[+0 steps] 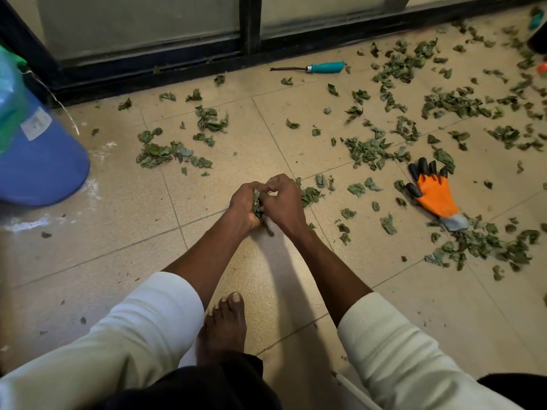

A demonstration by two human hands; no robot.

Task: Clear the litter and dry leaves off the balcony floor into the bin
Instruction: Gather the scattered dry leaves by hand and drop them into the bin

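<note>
Left hand (244, 204) and right hand (284, 199) both clench one wad of dry leaves (257, 202) mid-floor. Carrying it to the bin (41, 170) (far-left floor edge), brittle bits could crumble out and rescatter.

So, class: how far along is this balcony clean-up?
Early. The tiles near the blue bin look mostly cleared. Both hands, left hand and right hand, grip a bunch of dry leaves. Leaves, an orange glove and a teal-handled tool remain.
</note>
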